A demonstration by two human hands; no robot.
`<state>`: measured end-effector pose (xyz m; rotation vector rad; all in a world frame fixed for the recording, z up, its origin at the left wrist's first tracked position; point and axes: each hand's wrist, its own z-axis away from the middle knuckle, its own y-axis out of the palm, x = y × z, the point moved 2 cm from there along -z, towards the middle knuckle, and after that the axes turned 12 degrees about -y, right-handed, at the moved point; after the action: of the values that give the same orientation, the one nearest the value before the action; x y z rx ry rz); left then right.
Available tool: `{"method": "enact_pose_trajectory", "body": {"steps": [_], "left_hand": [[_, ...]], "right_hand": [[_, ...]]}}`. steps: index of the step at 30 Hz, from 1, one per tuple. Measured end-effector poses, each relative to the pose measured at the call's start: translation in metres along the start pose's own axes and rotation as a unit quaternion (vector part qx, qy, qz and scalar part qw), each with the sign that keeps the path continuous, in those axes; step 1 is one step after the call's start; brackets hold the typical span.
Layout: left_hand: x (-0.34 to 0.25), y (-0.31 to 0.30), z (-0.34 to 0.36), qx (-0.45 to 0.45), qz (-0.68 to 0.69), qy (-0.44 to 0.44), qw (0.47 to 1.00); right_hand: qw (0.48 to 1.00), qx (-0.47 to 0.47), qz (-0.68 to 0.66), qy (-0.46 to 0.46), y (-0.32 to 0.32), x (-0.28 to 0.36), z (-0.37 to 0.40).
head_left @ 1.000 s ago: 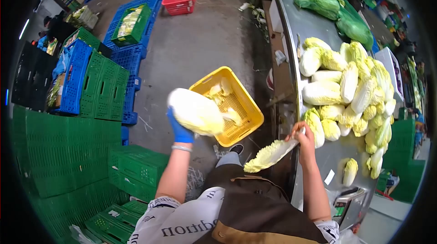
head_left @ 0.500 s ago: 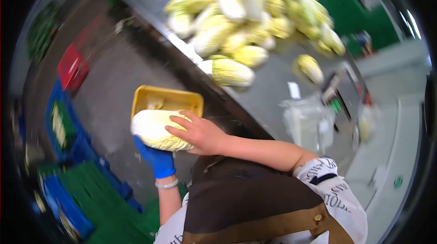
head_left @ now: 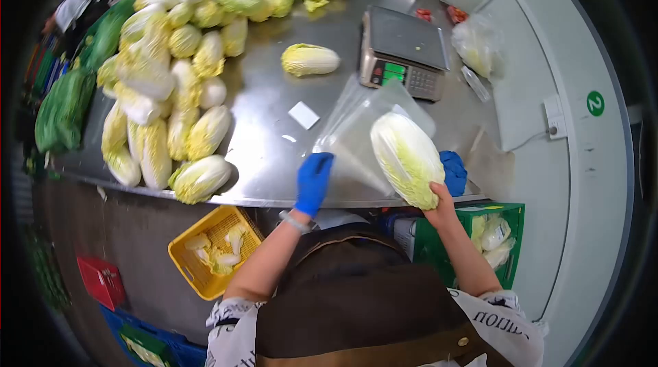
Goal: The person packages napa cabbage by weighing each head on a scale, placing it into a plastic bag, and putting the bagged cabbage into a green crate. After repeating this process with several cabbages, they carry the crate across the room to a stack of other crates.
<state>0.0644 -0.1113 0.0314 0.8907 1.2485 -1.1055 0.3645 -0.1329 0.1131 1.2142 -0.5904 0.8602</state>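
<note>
My right hand [head_left: 442, 206] grips the lower end of a napa cabbage [head_left: 406, 160], pale white with yellow-green leaves, held above the steel table. My left hand [head_left: 315, 183], in a blue glove, is at the table's front edge. Its fingers are drawn together at the left corner of a clear plastic bag [head_left: 356, 141], part of a flat stack. The cabbage covers the right part of these bags.
Many napa cabbages [head_left: 181, 41] are heaped at the left, and a single cabbage [head_left: 310, 60] lies mid-table. A digital scale [head_left: 404, 48] stands behind the bags. Below are a yellow basket [head_left: 179, 257] with leaf scraps and a green crate [head_left: 515, 247] of bagged cabbages.
My view has turned from the yellow basket to the table. The right hand has carried the cabbage there. My left hand has let go of it and moved to the bags.
</note>
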Motion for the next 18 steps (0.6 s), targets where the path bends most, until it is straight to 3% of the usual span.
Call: {"method": "enact_pose_trajectory", "body": {"steps": [1,4,7,10,14,18], "left_hand": [[0.009,0.031,-0.013,0.047,-0.043,0.029,0.998],[0.032,0.086,-0.048,-0.086,-0.293,0.184,0.934],[0.122,0.088,-0.080,-0.040,-0.231,0.031,0.972],[0.110,0.077,-0.089,0.017,-0.137,-0.093,0.986],[0.038,0.070,-0.083,0.024,-0.285,0.127,0.950],[0.027,0.060,-0.069,0.096,-0.142,-0.054,0.984]], "right_hand": [[1.000,-0.020,-0.016,-0.002,-0.016,0.005,0.009],[0.996,-0.073,-0.054,-0.002,-0.061,0.011,0.030],[0.993,-0.106,-0.059,-0.002,-0.077,0.004,0.038],[0.992,-0.073,-0.099,0.030,-0.086,-0.013,0.028],[0.991,-0.029,-0.097,0.090,-0.070,-0.028,-0.008],[0.992,-0.028,-0.023,0.120,-0.043,-0.030,-0.034]]}}
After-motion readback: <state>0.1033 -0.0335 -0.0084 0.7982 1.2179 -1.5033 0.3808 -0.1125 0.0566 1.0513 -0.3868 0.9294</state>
